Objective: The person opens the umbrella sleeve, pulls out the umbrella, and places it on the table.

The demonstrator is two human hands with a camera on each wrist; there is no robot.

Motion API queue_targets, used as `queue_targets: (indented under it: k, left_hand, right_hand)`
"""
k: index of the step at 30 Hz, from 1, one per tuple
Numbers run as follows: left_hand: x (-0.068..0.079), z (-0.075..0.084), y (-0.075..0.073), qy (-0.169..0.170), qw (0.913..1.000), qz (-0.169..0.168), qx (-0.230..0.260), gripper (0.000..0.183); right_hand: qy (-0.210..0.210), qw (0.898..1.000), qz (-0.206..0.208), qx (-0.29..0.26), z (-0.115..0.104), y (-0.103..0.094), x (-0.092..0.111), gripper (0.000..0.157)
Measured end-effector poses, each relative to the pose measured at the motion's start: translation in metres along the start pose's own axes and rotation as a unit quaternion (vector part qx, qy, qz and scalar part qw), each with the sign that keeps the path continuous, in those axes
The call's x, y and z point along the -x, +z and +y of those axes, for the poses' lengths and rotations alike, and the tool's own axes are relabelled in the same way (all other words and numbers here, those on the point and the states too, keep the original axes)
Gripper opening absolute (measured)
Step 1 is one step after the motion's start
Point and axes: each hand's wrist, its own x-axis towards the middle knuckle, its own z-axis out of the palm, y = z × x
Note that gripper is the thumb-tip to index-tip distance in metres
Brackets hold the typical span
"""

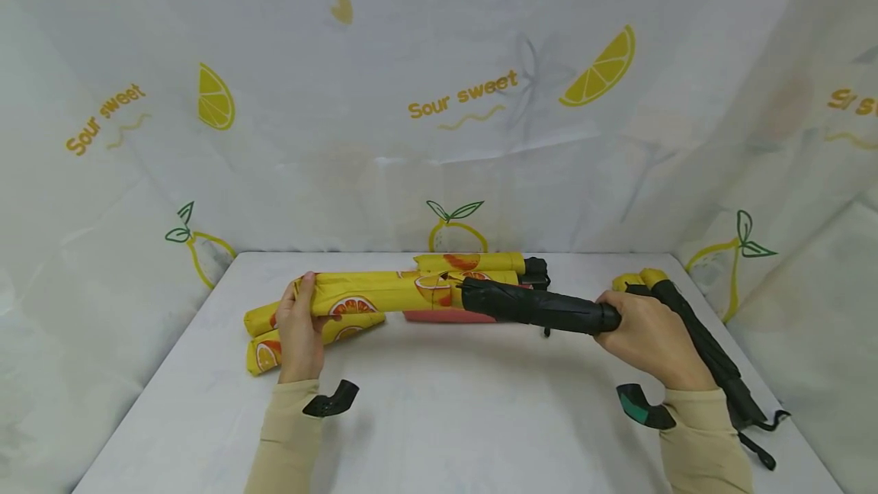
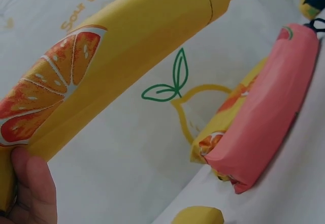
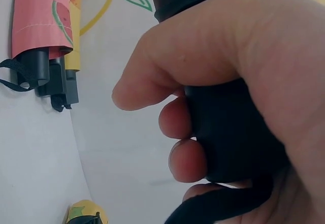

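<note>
A folded black umbrella [image 1: 531, 305] is held level above the table, its left part inside a yellow sleeve [image 1: 384, 292] printed with orange slices. My left hand [image 1: 299, 334] grips the sleeve near its closed left end; in the left wrist view the fingertips [image 2: 40, 183] lie against the yellow fabric. At the other end my right hand [image 1: 652, 338] holds the umbrella by its black handle. The right wrist view shows the fingers [image 3: 175, 117] curled round the handle [image 3: 233, 137], with a dark strap hanging below. The sleeve's mouth meets the black canopy about midway between my hands.
Two yellow sleeves [image 1: 264, 353] lie beneath my left hand on the white table [image 1: 473, 418]. At the back are yellow-covered umbrellas [image 1: 473, 261] and a pink-covered umbrella [image 2: 269, 112]. Black umbrellas [image 1: 706, 345] with yellow ends lie along the right edge. A printed white sheet [image 1: 343, 136] hangs behind.
</note>
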Motion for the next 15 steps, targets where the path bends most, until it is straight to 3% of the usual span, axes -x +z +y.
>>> queue_targets:
  k: [8, 15]
  left_hand:
    - [-0.0021, 0.0018, -0.0048, 0.008, 0.9998, 0.016, -0.003, 0.025]
    - [-0.0061, 0.0049, -0.0096, 0.026, 0.9987, 0.035, 0.026, 0.023]
  right_hand:
    - [0.006, 1.0, -0.003, 0.001, 0.0018, -0.0008, 0.0003, 0.02]
    - [0.029, 0.999, -0.012, 0.015, 0.0063, -0.0011, 0.0008, 0.023]
